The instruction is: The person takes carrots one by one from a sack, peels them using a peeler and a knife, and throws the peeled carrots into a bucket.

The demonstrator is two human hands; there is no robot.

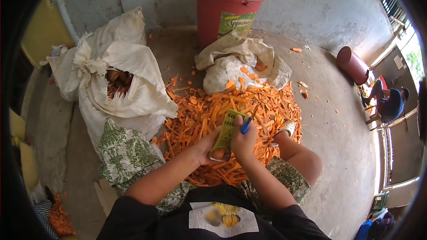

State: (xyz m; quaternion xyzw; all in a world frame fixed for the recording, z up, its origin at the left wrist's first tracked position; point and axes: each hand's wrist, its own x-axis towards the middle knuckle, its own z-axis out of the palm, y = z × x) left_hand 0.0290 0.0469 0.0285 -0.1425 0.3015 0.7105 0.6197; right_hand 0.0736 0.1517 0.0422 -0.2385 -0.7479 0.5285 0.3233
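Left hand (207,148) is gripping slotted green tool (223,132); right hand (244,143) is holding slim blue object (246,125). Below, heaped orange strips (267,109) are lying on grey concrete floor (340,151) before stained bluish wall (307,6).

Head camera, facing forward and down.
I log one wide, dark-rimmed view from above the shirt (171,209), near the left hand (206,149) and right hand (243,143), reaching the wall (307,4).

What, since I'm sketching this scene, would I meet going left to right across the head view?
Open white sack, left hand, green slotted tool, right hand, light-coloured shoe, maroon container at right, person in the background.
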